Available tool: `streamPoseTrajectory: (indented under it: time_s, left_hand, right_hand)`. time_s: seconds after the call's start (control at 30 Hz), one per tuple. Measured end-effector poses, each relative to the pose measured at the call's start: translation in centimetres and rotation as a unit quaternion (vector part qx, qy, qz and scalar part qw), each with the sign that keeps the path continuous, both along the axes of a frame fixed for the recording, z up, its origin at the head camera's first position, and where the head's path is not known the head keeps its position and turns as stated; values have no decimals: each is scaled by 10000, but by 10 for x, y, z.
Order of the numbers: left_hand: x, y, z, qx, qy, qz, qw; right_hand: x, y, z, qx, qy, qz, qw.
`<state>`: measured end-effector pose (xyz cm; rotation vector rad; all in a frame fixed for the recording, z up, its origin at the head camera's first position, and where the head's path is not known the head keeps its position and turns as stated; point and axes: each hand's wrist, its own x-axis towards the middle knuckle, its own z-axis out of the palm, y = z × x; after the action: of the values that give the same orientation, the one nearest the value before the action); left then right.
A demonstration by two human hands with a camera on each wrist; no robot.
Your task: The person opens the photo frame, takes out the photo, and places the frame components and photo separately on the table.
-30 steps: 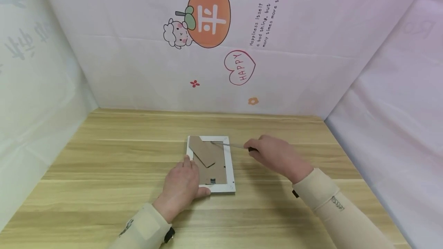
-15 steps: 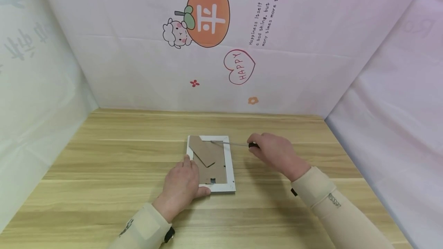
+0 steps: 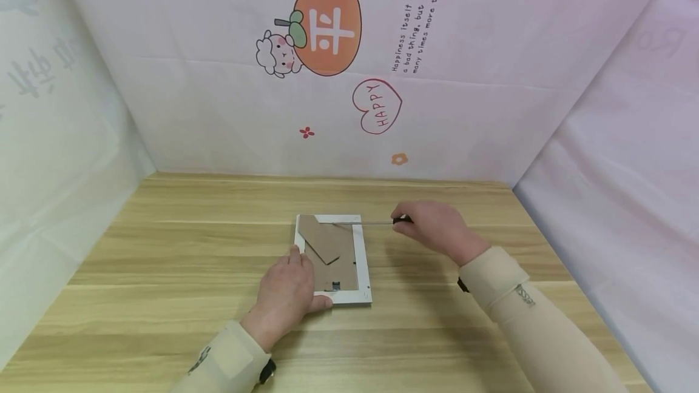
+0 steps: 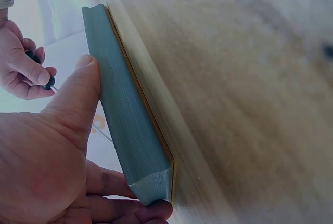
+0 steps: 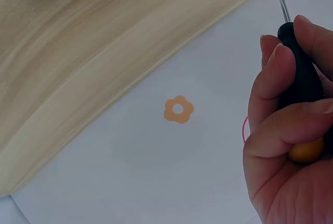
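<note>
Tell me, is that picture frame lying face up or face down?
The frame lies face down: the head view shows its brown backing and slanted stand flap uppermost.

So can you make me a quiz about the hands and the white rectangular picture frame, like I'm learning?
1. True or false: the right hand grips a tool with a black handle and thin metal shaft.
2. Which side of the white rectangular picture frame faces up? A) front B) back
3. Fill in: in the head view, the left hand holds the frame at its near ____ corner.

Key: 1. True. 2. B. 3. left.
</note>
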<state>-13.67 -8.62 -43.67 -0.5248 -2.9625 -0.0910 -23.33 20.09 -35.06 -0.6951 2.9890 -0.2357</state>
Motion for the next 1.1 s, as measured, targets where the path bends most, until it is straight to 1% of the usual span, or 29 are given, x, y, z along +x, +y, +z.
streamPoseTrajectory:
  time_s: [0.2,0.4,0.6,0.7,0.8,0.93,1.1]
  left_hand:
    - [1,0,-1,2,17,-20,10000]
    - [1,0,-2,4,92,-36,10000]
    - [1,0,-3,43,86,-13,10000]
    - [1,0,-3,58,63,0,10000]
    - [1,0,-3,51,60,-2,10000]
    - [1,0,-2,45,66,-11,10000]
    - [1,1,-2,61,75,-4,10000]
  right_hand:
    - [-12,3,8,-55,-449,88,9989]
    - [-24,5,13,-140,-808,82,9966]
    - [-29,7,14,-318,-1178,-23,9925]
    - [-27,7,13,-351,-1092,-38,9934]
    - [-22,8,8,-343,-791,31,9963]
    - [-11,8,0,-211,-325,21,9992]
    - [3,9,-8,-249,-191,-50,9995]
